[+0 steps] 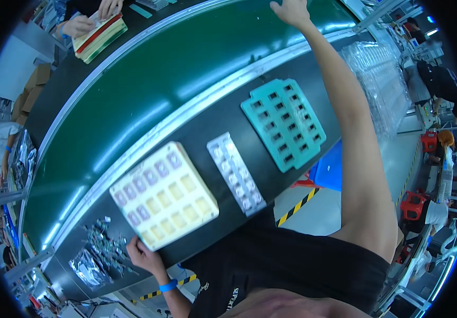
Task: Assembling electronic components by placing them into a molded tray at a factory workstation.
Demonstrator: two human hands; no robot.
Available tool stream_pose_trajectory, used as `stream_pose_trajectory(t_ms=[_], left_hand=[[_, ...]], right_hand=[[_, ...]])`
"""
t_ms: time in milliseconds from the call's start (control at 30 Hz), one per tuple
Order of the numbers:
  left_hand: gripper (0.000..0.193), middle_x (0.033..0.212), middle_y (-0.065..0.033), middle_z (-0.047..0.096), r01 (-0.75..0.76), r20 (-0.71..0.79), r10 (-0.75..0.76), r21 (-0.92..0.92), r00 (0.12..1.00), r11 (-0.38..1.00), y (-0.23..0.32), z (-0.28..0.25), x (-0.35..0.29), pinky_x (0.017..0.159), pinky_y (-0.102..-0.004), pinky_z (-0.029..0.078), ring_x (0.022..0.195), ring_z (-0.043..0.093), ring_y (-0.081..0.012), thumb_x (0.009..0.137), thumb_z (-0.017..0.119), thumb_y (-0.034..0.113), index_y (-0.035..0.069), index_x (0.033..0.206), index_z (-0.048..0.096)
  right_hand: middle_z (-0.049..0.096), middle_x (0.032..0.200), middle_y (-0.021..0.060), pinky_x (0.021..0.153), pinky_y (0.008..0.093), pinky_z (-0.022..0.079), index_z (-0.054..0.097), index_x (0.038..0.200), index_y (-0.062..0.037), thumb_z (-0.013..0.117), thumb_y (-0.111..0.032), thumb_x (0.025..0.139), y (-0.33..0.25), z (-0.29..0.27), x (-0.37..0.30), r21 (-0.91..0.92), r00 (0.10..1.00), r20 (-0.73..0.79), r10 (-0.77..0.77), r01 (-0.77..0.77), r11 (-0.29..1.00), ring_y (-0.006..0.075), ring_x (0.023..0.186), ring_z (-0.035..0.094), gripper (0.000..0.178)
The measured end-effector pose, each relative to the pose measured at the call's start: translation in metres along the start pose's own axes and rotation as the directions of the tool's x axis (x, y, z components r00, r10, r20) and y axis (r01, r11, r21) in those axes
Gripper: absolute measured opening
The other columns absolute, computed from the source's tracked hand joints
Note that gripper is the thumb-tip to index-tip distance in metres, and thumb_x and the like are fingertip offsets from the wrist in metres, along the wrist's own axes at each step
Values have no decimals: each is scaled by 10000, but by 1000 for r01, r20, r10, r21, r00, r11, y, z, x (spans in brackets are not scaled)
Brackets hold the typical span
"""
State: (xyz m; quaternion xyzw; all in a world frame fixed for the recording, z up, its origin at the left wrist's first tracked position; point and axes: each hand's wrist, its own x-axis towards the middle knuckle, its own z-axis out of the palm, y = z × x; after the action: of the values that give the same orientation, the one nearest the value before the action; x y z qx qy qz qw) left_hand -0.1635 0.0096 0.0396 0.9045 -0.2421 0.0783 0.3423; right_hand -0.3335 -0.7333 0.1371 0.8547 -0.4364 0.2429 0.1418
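Note:
My left hand (145, 256) is curled at the near corner of a cream tray (165, 197) with rectangular pockets. Small purplish pieces fill the tray's far row and part of another; its other pockets look bare. My right arm stretches far across the green conveyor belt (149, 106). At the top edge my right hand (293, 12) has its thumb spread away, its fingertips partly cut off. Between my arms lie a narrow clear strip (236, 174) holding small pale pieces and a teal tray (284, 124) with dark pieces in its slots.
Loose small parts (104, 241) and a silvery bag (90, 266) lie left of my left hand. Clear plastic trays (379, 85) are stacked at the right. Beneath the bench edge stands a blue bin (329, 167). Across the belt, another person's hands work at stacked trays (100, 38).

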Motion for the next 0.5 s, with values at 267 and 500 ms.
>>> stream_pose_trajectory(t_ms=[267,500], left_hand=[[118,866,-116,623,-53,10,58,-285,998,957,-8,-10,-2,670,-292,454,737,580,-193,939,563,-11,-41,970,673],[272,911,-143,626,-467,-233,407,-498,883,730,45,-78,0,582,-278,442,678,566,-168,819,511,-148,-25,993,681]], right_hand=[[593,1289,236,1013,449,447,668,1222,-66,628,-339,889,-94,-146,-213,541,985,123,-118,33,840,402,1190,562,433],[641,1126,125,845,321,523,651,1223,-29,589,-232,976,-153,-180,-353,766,946,320,53,-291,573,204,1043,609,325]])
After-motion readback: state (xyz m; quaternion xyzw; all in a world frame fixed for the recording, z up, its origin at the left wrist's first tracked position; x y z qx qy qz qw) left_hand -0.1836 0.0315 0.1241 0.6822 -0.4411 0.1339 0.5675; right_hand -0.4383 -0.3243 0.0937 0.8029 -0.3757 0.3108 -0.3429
